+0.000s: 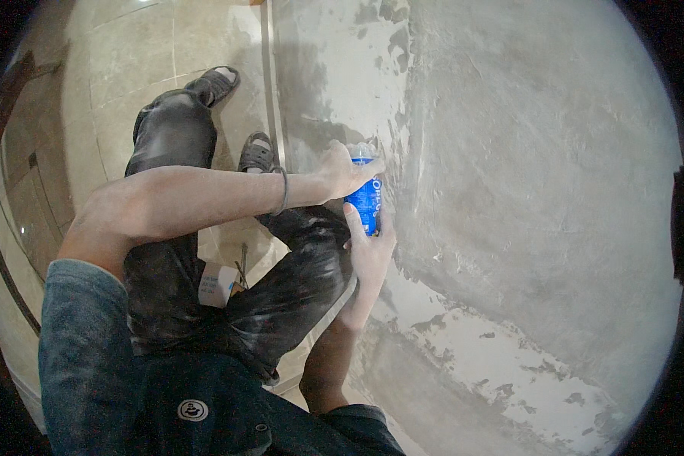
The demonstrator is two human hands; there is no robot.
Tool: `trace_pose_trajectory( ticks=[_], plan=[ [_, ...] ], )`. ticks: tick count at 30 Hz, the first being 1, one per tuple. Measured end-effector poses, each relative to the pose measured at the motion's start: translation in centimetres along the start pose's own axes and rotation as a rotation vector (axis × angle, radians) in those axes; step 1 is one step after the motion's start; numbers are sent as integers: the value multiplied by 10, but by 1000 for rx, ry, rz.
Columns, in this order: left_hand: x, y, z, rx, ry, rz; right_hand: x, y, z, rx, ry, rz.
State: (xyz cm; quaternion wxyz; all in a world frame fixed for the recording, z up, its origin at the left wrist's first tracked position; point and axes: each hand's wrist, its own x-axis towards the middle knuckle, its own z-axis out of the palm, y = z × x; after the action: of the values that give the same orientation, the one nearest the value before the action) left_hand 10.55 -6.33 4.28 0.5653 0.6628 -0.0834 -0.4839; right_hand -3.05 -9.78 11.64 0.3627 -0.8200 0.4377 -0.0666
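A bottle with a blue label and pale lettering is held between my two hands, close to the grey wall. My left hand is closed round its upper part, near the clear top, and a dark band circles that wrist. Lower down, my right hand grips the bottle near its other end, thumb against the label. Part of the label is covered by my fingers. Whitish dust coats both hands.
A rough grey wall with white plaster patches fills the right side. My legs in dusty dark trousers and my sandals are over the tiled floor. Between my legs lies a white package.
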Motion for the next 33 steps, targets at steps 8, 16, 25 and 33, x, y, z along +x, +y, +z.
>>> trace_pose_trajectory(
  ticks=[8, 16, 25, 33],
  plan=[
    [-16, -2, 0, 128, -51, 129, -11, -18, -10, 107, -69, 217],
    [-30, 2, 6, 264, 39, 264, -24, -10, 2, 139, 54, 150],
    [-21, 18, -10, 88, -60, 223, -10, -12, 20, 203, 105, 133],
    [0, 11, -23, 246, 14, 182, 14, -8, 28, 68, 32, 107]
  ],
)
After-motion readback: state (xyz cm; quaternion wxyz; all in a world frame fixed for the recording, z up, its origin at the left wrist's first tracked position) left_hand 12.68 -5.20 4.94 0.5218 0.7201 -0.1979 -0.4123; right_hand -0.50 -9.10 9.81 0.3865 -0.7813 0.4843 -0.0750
